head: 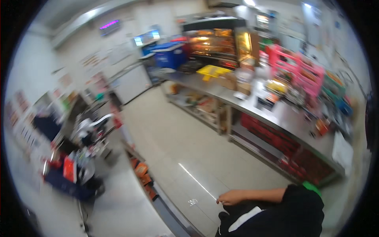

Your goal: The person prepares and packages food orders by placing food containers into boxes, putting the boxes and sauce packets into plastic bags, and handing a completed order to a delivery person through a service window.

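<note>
My right hand (232, 197) is at the lower right, reaching out from a black short sleeve with a green edge. Its fingers look loosely curled, and blur hides whether anything is in them. A thin bright line (197, 180) ends by the fingertips; I cannot tell whether it is a mark on the floor or a thing. Below the hand is a small white patch (192, 202) on the tiled floor (165, 142). My left hand is out of view. A steel worktable (127, 201) stands to the left, and a long steel counter (272, 118) to the right.
A lit glass food display case (213, 44), a blue cool box (168, 54) and pink plastic baskets (299, 69) stand on the right counter. Red crates (266, 133) fill its lower shelf. Blurred dark and white items (86, 130) crowd the left table. A white chest (131, 83) stands beyond.
</note>
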The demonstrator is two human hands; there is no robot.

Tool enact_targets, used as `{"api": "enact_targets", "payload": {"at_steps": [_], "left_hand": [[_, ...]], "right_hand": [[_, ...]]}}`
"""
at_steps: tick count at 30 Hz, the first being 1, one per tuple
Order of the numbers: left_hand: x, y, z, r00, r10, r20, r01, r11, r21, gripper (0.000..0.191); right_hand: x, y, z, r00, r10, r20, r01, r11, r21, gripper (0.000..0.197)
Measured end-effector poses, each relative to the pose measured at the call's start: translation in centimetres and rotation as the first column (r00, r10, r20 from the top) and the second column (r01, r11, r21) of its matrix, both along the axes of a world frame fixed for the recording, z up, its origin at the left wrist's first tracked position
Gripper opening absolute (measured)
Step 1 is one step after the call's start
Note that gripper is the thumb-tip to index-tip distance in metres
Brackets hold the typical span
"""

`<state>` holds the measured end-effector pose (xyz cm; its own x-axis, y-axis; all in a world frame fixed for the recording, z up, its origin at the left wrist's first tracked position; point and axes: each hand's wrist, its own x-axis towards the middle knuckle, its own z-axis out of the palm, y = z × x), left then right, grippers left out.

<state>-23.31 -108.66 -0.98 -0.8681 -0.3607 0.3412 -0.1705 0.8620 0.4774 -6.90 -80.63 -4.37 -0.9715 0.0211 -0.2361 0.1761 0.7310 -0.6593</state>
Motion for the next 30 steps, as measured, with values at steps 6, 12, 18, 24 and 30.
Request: {"api": "enact_targets", "payload": {"at_steps": [6, 12, 18, 24, 30], "left_hand": [[-0.8, 10.6, -1.3, 0.840, -0.454, -0.296, 0.515, 0.839, 0.174, 0.072], [1.0, 21.2, -1.9, 0.597, -0.557, -0.577, 0.787, 0.545, 0.288, 0.076], [7.2, 46.3, -1.5, -0.018, -0.871, -0.492, 0.963, -0.147, 0.225, 0.053], [22.5, 81.4, -5.4, -0.603, -0.768, -0.218, 0.687, -0.638, 0.347, 0.043], [29.7, 98.4, -9.7, -0.621, -0.779, -0.089, 0.590, -0.538, 0.602, 0.051]], "right_hand": [[8.3, 3.6, -1.9, 0.961, -0.277, 0.015, 0.276, 0.959, 0.060, 0.024], [17.5, 7.6, -3.1, 0.790, -0.608, 0.079, 0.604, 0.794, 0.068, 0.025], [27.7, 17.0, -4.4, 0.423, -0.905, -0.050, 0.905, 0.420, 0.068, 0.024], [37.6, 27.2, -4.5, 0.116, -0.984, -0.133, 0.988, 0.128, -0.083, 0.016], [43.2, 34.0, 0.5, -0.200, -0.973, -0.119, 0.972, -0.182, -0.146, 0.015]]}}
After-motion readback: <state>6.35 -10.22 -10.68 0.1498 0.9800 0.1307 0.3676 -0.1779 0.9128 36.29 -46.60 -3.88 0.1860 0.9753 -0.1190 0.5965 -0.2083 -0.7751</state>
